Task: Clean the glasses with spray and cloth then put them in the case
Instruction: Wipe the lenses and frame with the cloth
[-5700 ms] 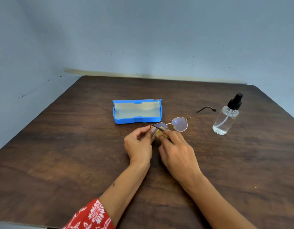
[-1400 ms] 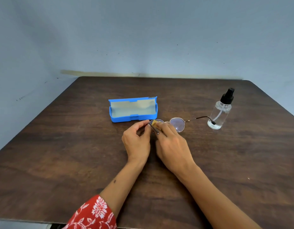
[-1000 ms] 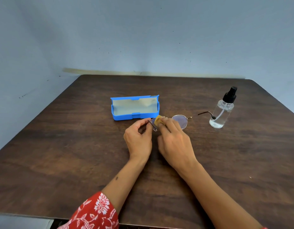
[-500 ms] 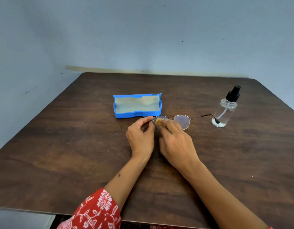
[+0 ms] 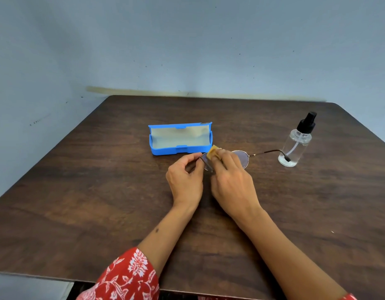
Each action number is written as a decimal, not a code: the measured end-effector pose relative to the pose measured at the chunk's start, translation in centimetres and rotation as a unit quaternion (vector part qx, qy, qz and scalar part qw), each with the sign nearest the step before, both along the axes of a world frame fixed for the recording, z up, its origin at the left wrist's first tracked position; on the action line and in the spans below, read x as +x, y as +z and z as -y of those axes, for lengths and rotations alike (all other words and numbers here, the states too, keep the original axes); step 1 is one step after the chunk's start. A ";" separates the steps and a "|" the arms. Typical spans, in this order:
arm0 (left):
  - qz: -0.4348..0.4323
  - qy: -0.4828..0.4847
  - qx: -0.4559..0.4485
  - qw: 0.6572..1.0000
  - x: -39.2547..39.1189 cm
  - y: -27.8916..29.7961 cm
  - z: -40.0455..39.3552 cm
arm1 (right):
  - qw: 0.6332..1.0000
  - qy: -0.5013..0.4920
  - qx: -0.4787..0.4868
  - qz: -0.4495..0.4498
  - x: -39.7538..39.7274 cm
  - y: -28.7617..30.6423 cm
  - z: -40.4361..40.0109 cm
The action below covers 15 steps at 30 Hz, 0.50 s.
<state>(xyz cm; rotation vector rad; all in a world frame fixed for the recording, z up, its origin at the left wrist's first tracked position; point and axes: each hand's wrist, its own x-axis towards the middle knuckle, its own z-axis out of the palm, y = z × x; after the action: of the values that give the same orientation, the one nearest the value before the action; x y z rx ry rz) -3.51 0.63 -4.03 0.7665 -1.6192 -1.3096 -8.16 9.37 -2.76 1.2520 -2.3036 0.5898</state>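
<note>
The left hand (image 5: 185, 178) pinches the left end of the thin, round-lensed metal-framed glasses (image 5: 241, 158), thumb and forefinger closed on the frame where the temple folds back. Just beyond that hand, toward the wall, the open blue plastic glasses case (image 5: 180, 138) lies on the dark wooden table (image 5: 79, 191), its pale lining facing up and its long axis running left to right.

To the right of the case's right end, the right hand (image 5: 232, 182) presses a small folded yellow cloth (image 5: 212, 151) against the left lens, fingers clenched around it. The glasses sit just in front of the case, their long axis roughly parallel to it, so moving them in looks like a short push away from the person. The left hand is nearer the case and already holds the frame.

Farther right of the case, one temple sticks out toward the clear spray bottle with a black pump top (image 5: 298, 141); the temple tip seems to reach the bottle's base. That temple likely needs folding first.
</note>
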 end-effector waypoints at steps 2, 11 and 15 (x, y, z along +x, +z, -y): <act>0.001 0.001 0.003 1.000 0.0 -0.1 0.1 | 1.000 0.025 0.004 -0.018 0.4 -0.3 0.0; 0.005 0.005 -0.008 1.000 0.1 -0.1 0.1 | 1.000 0.024 0.005 -0.014 0.4 -0.3 -0.5; 0.000 0.004 0.001 1.000 0.1 -0.1 0.1 | 1.000 0.028 0.004 -0.012 0.3 -0.2 -0.2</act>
<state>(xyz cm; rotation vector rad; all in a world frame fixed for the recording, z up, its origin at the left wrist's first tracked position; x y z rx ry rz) -3.41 0.50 -4.11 0.7732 -1.6138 -1.3061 -7.82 9.53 -3.00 1.3226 -2.2606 0.5833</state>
